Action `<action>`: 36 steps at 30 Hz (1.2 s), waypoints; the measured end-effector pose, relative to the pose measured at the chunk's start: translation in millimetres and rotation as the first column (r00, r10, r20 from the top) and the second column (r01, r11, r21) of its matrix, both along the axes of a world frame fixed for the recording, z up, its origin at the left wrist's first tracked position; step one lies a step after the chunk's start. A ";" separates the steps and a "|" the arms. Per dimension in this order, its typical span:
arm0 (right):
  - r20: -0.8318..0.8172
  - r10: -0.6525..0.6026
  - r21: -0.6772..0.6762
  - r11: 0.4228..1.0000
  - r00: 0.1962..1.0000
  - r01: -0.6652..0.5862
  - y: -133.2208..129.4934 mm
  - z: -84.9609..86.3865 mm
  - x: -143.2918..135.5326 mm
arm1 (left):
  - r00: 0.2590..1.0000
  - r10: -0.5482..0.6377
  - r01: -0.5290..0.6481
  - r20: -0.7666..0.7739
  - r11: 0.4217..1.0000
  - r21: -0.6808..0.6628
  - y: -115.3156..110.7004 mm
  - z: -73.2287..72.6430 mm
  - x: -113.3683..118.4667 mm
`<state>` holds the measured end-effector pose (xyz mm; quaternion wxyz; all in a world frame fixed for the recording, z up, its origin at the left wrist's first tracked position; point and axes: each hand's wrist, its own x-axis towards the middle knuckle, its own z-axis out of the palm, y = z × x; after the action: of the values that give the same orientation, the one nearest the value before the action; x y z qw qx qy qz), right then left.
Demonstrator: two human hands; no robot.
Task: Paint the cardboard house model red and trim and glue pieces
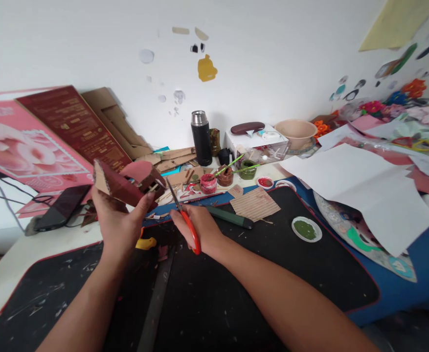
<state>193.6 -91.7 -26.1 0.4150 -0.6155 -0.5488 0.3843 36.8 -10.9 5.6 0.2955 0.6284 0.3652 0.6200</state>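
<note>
Gripping the reddish cardboard piece (119,187) in my left hand (117,222), far left above the black mat (243,288) — my right hand (205,230) clasps the scissors (192,233), blades close by. A slip could nick my thumb (144,206); squeezing hard might crumple the card.

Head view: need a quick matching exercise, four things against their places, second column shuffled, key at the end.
1. scissors
2. red-brown cardboard piece
3. black flask
4. green paint dish

A. on the black mat
B. in the right hand
C. upright near the wall
D. in the left hand

Pairs: 1-B, 2-D, 3-C, 4-A
</note>
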 end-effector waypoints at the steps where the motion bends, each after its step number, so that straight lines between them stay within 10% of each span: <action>1: -0.055 0.012 -0.017 1.000 0.998 -0.013 -0.5 -2.3 1.7 | 1.000 -0.003 0.003 0.013 1.000 -0.001 1.5 0.1 -1.7; 15: -0.509 0.056 -0.066 0.993 0.859 -0.103 2.1 -11.9 4.8 | 0.998 -0.001 0.009 0.067 0.993 -0.122 7.3 -2.9 -7.7; 27: -0.584 0.160 -0.031 0.975 0.796 -0.219 -1.0 -10.4 -0.8 | 0.996 0.015 -0.005 0.086 0.993 -0.117 6.2 -2.1 -4.8; 36: -0.387 0.117 -0.016 0.991 0.914 -0.134 -5.9 -9.0 0.5 | 0.991 0.115 -0.106 0.063 0.987 -0.122 -1.1 -1.2 4.5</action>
<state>194.0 -97.6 -35.1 0.4762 -0.5000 -0.4866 0.5351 41.3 -12.0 4.4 0.3099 0.5665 0.4250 0.6343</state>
